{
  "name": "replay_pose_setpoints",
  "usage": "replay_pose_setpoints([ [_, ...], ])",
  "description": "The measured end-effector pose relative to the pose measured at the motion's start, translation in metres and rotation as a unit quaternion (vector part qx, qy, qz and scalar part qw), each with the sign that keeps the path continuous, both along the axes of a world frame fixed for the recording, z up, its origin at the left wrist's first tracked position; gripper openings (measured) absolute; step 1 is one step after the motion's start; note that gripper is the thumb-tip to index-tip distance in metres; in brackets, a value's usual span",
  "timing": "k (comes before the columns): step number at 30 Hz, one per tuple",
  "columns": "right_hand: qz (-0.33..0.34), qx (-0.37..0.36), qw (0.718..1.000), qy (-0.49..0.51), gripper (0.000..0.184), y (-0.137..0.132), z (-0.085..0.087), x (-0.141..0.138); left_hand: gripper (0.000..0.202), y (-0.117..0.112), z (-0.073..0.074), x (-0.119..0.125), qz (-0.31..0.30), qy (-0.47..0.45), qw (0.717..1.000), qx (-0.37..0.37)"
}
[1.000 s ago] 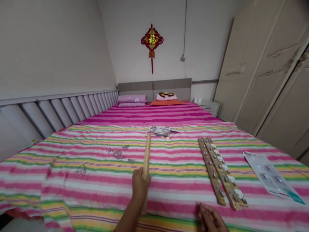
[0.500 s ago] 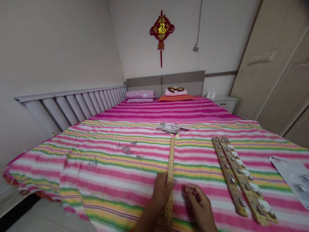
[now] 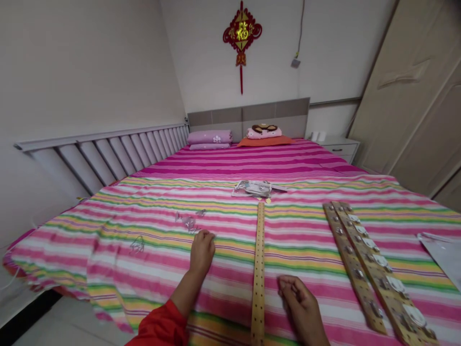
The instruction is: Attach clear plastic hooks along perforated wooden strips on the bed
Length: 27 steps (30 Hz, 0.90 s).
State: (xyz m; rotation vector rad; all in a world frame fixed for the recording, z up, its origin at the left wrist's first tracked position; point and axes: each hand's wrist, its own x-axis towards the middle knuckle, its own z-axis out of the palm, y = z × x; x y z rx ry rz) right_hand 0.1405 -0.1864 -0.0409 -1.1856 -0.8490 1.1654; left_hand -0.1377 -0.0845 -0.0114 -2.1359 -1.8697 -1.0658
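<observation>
A long, narrow wooden strip [image 3: 259,269] with rows of small holes lies on the striped bed cover, with neither hand touching it. To its left, my left hand [image 3: 202,250] reaches down to the cover, fingertips pinched together beside a few small clear pieces [image 3: 189,222]; whatever is between them is hidden. My right hand [image 3: 299,302] rests just right of the strip, its fingers curled and the thumb against them. What it holds, if anything, cannot be made out.
Two more wooden strips [image 3: 355,269] [image 3: 382,269] bearing metal and white fittings lie at right. Beyond them is a clear bag [image 3: 441,257]. A plastic packet [image 3: 254,188] lies past the bare strip's far end. Thin clear-looking bits [image 3: 137,246] lie far left.
My left hand has let go of the wooden strip and moved left and forward to the small clear pieces. My right hand has hardly moved. The view has shifted slightly.
</observation>
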Motion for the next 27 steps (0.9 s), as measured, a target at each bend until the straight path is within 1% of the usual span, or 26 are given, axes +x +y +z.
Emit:
replay_pose_setpoints([
  [2, -0.001, 0.001, 1.000, -0.007, 0.039, 0.000, -0.001, 0.000, 0.021, 0.002, -0.001, 0.000, 0.008, 0.045, 0.999, 0.002],
  [4, 0.003, 0.001, 1.000, -0.008, 0.040, 0.001, -0.002, 0.000, 0.019, 0.002, 0.000, 0.000, 0.020, 0.067, 0.998, 0.010],
  [7, 0.007, 0.004, 1.000, -0.008, 0.041, 0.001, -0.003, 0.000, 0.020, 0.001, 0.007, -0.001, 0.029, 0.050, 0.998, 0.020],
  [9, 0.008, 0.008, 1.000, -0.008, 0.041, 0.001, -0.002, 0.001, 0.018, 0.001, 0.015, -0.001, 0.040, -0.014, 0.999, 0.034],
  [10, 0.010, 0.009, 1.000, -0.007, 0.041, 0.001, -0.001, 0.001, 0.016, 0.000, 0.020, 0.000, 0.048, -0.069, 0.996, 0.042],
  [11, 0.013, 0.008, 1.000, -0.007, 0.041, 0.001, 0.000, 0.001, 0.014, 0.000, 0.026, 0.001, 0.059, -0.140, 0.987, 0.045],
  [12, 0.016, 0.007, 1.000, -0.006, 0.040, 0.000, 0.001, 0.001, 0.012, -0.002, 0.032, 0.003, 0.068, -0.223, 0.972, 0.035],
  [13, 0.018, 0.006, 1.000, -0.006, 0.039, 0.000, 0.002, 0.001, 0.010, -0.004, 0.039, 0.005, 0.071, -0.317, 0.946, 0.014],
  [14, 0.019, 0.005, 1.000, -0.004, 0.039, 0.000, 0.002, 0.001, 0.009, -0.007, 0.044, 0.008, 0.068, -0.416, 0.907, -0.016],
  [15, 0.017, 0.005, 1.000, -0.002, 0.038, -0.001, 0.003, 0.001, 0.007, -0.011, 0.050, 0.012, 0.060, -0.514, 0.854, -0.053],
  [16, 0.015, 0.005, 1.000, 0.002, 0.038, -0.001, 0.004, 0.001, 0.006, -0.017, 0.055, 0.015, 0.050, -0.602, 0.791, -0.092],
  [18, 0.014, 0.006, 1.000, 0.010, 0.037, 0.000, 0.005, 0.001, 0.002, -0.030, 0.062, 0.024, 0.031, -0.730, 0.665, -0.155],
  [19, 0.015, 0.006, 1.000, 0.015, 0.037, 0.001, 0.005, 0.001, 0.003, -0.037, 0.065, 0.028, 0.026, -0.768, 0.615, -0.178],
  [20, 0.017, 0.006, 1.000, 0.019, 0.037, 0.001, 0.006, 0.001, 0.006, -0.045, 0.068, 0.033, 0.024, -0.789, 0.581, -0.197],
  [21, 0.019, 0.005, 1.000, 0.024, 0.037, 0.001, 0.006, 0.002, 0.008, -0.053, 0.070, 0.038, 0.023, -0.801, 0.560, -0.212],
  [22, 0.020, 0.002, 0.999, 0.028, 0.037, 0.001, 0.007, 0.002, 0.009, -0.060, 0.071, 0.042, 0.027, -0.807, 0.546, -0.223],
  [25, 0.026, -0.006, 0.999, 0.035, 0.038, -0.004, 0.012, 0.001, 0.012, -0.079, 0.072, 0.057, 0.044, -0.813, 0.523, -0.252],
  [27, 0.033, 0.003, 0.999, 0.019, 0.039, -0.011, 0.018, -0.003, 0.012, -0.088, 0.070, 0.068, 0.053, -0.814, 0.513, -0.269],
])
